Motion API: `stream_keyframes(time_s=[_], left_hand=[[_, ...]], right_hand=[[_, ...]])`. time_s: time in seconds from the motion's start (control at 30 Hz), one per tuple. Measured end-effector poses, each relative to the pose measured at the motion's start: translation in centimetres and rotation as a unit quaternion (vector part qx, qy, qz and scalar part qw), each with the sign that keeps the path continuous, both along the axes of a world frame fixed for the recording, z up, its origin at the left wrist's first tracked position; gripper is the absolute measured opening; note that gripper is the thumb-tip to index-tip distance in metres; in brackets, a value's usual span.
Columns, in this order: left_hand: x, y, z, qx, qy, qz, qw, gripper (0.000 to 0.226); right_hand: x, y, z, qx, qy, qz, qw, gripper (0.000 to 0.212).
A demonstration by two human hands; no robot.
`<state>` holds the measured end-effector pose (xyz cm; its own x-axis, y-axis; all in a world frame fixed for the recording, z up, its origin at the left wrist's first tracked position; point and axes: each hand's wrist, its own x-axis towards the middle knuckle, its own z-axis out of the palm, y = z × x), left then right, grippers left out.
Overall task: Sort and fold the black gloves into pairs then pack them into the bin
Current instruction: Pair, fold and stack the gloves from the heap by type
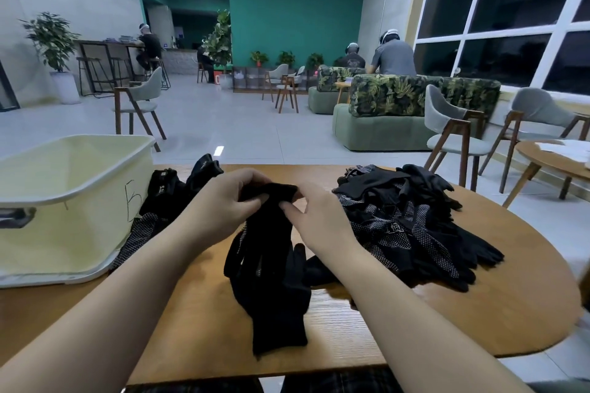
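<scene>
Both forearms reach forward over the wooden table [479, 313] and converge at its middle, wrists slightly bent inward so the two hands meet over one piece of black fabric. The left hand [220, 201] is curled, its fingers [245, 177] wrapped over the top of the held gloves [271, 252] and its thumb tucked beneath the bunched cuff end. The right hand [316, 217] faces it, knuckles up, pinching the same cuff end between thumb and forefinger just beside the left fingertips. From that shared grip the held gloves hang down toward the person, their glove fingers draping below the two thumbs, and the lower part lies flat on the table between the forearms; whether this is one glove or two laid together cannot be told for certain. To the outer side of the right fingers, close by, sits a loose pile of gloves [408, 220], some plain black and some with white dotted palms, spreading toward the table's right edge. Beyond and to the outer side of the left fingers lie a few more gloves [178, 185], touching the wall of the pale yellow bin [79, 195]. The bin stands upright on the table's left end, well apart from the right hand and near the left forearm.
</scene>
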<state>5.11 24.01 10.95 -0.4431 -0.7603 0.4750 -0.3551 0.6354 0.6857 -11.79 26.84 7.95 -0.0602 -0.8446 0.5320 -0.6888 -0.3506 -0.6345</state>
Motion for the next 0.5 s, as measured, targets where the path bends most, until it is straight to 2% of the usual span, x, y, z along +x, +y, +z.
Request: stream_keyframes(time_s=[0.07,0.13,0.33,0.43,0.5], left_hand=[[0.4,0.1,0.1,-0.021,-0.002,0.003,1.000,0.018],[0.5,0.1,0.2,-0.038,0.006,0.011,0.999,0.019],[0.3,-0.2,-0.6,-0.024,0.082,-0.014,0.996,0.020],[0.7,0.1,-2.2,-0.032,0.089,-0.064,0.993,0.022],[1.1,0.4,-4.0,-0.042,0.052,-0.069,0.995,0.023]], right_hand=[[-0.1,0.0,0.0,0.012,-0.025,0.005,1.000,0.006],[0.0,0.0,0.0,0.036,-0.068,0.031,0.997,0.016],[0.2,-0.8,-0.5,0.018,-0.079,0.090,0.993,0.033],[-0.2,-0.4,-1.5,-0.005,-0.049,0.101,0.994,0.043],[-0.8,0.3,-2.9,-0.007,-0.013,0.099,0.995,0.047]])
